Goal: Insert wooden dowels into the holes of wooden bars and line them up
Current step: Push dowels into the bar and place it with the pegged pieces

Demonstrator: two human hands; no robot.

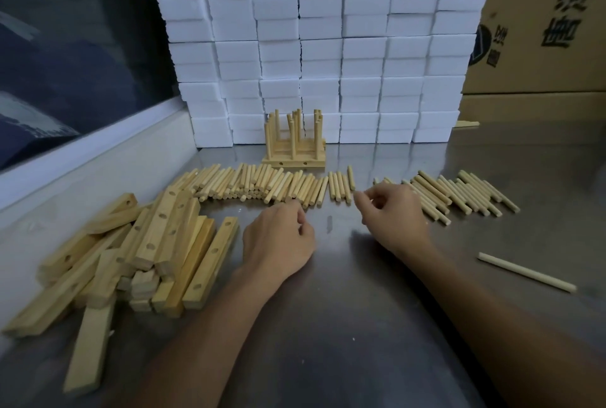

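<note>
A long row of short wooden dowels [249,184] lies across the steel table [344,302], with a second batch of dowels [465,192] to the right. A pile of wooden bars [147,243] with drilled holes sits at the left. Behind the row stand several finished bars [295,158] with dowels upright in them. My left hand [278,240] rests on the table at the row's near edge, fingers loosely curled, nothing visible in it. My right hand [390,214] lies over the near ends of the right batch, fingers curled; whether it holds a dowel is hidden.
A wall of white foam blocks [328,46] closes the back of the table. A cardboard box [541,30] stands at the back right. One longer stick [524,271] lies alone at the right. A raised ledge [82,158] under a window runs along the left.
</note>
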